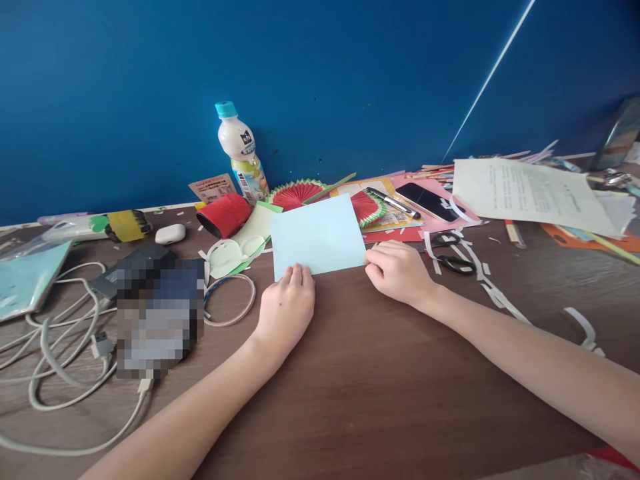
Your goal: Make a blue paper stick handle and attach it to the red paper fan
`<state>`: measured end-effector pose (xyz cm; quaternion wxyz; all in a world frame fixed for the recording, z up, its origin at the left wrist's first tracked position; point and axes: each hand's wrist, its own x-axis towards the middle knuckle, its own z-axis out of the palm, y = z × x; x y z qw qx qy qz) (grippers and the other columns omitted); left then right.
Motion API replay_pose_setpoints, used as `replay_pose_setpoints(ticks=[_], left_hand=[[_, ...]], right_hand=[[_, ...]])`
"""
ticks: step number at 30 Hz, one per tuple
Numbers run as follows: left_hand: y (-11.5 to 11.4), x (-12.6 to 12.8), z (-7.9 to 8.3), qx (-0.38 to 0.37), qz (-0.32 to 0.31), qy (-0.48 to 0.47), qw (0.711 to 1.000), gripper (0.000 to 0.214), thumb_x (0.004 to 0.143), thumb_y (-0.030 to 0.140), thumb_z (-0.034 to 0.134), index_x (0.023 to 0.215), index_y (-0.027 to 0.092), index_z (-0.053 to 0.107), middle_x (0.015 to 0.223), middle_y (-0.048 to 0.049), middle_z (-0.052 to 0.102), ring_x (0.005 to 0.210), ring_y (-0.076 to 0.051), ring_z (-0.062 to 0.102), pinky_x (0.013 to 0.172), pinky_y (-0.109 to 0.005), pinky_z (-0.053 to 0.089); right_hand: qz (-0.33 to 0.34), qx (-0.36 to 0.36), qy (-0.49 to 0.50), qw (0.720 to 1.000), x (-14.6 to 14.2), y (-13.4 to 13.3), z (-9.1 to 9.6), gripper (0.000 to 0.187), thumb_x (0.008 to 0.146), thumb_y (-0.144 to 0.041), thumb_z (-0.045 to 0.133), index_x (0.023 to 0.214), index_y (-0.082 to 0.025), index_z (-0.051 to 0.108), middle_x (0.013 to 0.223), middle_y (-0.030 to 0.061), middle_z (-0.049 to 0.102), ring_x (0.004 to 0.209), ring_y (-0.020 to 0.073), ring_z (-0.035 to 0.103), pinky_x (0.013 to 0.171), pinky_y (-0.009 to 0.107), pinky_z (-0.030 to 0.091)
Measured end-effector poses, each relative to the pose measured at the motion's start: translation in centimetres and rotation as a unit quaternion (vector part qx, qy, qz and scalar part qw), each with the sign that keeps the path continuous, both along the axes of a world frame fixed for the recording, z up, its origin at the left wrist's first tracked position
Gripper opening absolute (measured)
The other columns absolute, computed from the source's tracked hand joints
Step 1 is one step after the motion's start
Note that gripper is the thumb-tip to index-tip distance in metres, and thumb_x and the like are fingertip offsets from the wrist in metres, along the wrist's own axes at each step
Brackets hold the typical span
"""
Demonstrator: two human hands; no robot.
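Observation:
A sheet of light blue paper (319, 235) lies on the brown table, slightly tilted. My left hand (287, 303) rests on its near edge toward the left, fingers stretched out flat. At the near right corner, my right hand (400, 272) has its fingers curled and pinches the paper. Behind the sheet, red paper fans (303, 193) with green edges are partly covered by it. Just right of my right hand are black-handled scissors (457, 265), with white paper strips (493, 290) about them.
A drink bottle (240, 150) stands against the blue wall. Left are a red roll (224, 215), green paper circles (225, 258), a tape roll (230, 300), an earbud case (170, 234) and white cables (45, 347). Right are a pen (393, 202), a phone (427, 201) and a printed sheet (530, 197).

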<state>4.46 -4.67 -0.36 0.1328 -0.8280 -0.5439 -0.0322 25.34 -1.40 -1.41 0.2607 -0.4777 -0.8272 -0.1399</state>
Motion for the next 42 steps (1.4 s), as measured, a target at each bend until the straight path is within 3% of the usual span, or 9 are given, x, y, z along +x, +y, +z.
replay_pose_setpoints(ticks=[2,5,9,13,19,30,42], left_hand=[[0.3,-0.4,0.4,0.0,-0.001,0.005,1.0,0.029,0.085,0.01,0.033,0.089,0.013,0.062,0.091,-0.0114,0.067,0.077,-0.021,0.064,0.057,-0.028,0.043],[0.7,-0.8,0.7,0.015,0.001,-0.004,1.0,0.026,0.084,0.01,0.037,0.077,0.017,0.06,0.073,-0.0069,0.064,0.068,-0.019,0.06,0.054,-0.029,0.036],[1.1,-1.0,0.6,0.03,0.007,-0.026,0.999,0.022,0.085,0.013,0.038,0.082,0.019,0.06,0.076,-0.0051,0.063,0.067,-0.018,0.055,0.053,-0.03,0.031],[1.5,-1.1,0.3,0.04,-0.012,-0.029,0.999,0.024,0.087,0.014,0.037,0.079,0.019,0.059,0.081,-0.0051,0.062,0.073,-0.018,0.053,0.057,-0.03,0.032],[1.9,-1.3,0.0,0.029,-0.015,-0.016,0.999,0.025,0.088,0.015,0.034,0.081,0.018,0.058,0.078,-0.0058,0.057,0.074,-0.019,0.05,0.061,-0.031,0.033],[2.1,-1.1,0.1,0.004,-0.002,-0.039,0.999,0.025,0.085,0.009,0.033,0.083,0.017,0.056,0.08,-0.0067,0.056,0.077,-0.021,0.048,0.066,-0.032,0.035],[2.5,-1.1,0.0,-0.05,0.031,-0.187,0.981,0.022,0.082,0.005,0.032,0.085,0.018,0.05,0.087,-0.0061,0.055,0.083,-0.02,0.048,0.074,-0.031,0.04]], right_hand=[[0.024,0.014,0.01,1.0,0.1,0.2,-0.1,0.022,0.069,-0.006,0.04,0.058,-0.019,0.054,0.057,0.0022,0.061,0.059,0.016,0.049,0.058,0.028,0.035],[0.051,-0.006,0.02,0.998,0.1,0.5,0.0,0.018,0.074,-0.008,0.042,0.067,-0.019,0.055,0.065,0.0031,0.062,0.069,0.0187,0.048,0.065,0.031,0.035],[0.116,-0.104,0.037,0.987,0.2,0.7,0.2,0.015,0.081,-0.012,0.042,0.075,-0.019,0.054,0.075,0.004,0.058,0.074,0.0181,0.046,0.072,0.032,0.037],[0.127,-0.16,0.052,0.978,0.3,0.9,0.0,0.009,0.084,-0.027,0.05,0.084,-0.019,0.054,0.082,0.005,0.056,0.08,0.0191,0.046,0.075,0.033,0.039],[0.117,-0.173,0.07,0.975,0.4,1.2,-0.3,0.013,0.085,-0.032,0.051,0.082,-0.019,0.053,0.08,0.0046,0.055,0.078,0.0192,0.046,0.073,0.032,0.039],[0.124,-0.148,0.031,0.981,0.0,1.4,0.0,0.017,0.089,-0.022,0.041,0.078,-0.018,0.054,0.082,0.0057,0.054,0.078,0.0186,0.046,0.074,0.031,0.038],[0.076,-0.223,0.126,0.964,-0.7,2.0,0.1,0.013,0.085,-0.021,0.045,0.072,-0.019,0.047,0.079,0.0038,0.054,0.076,0.0174,0.05,0.068,0.03,0.039]])
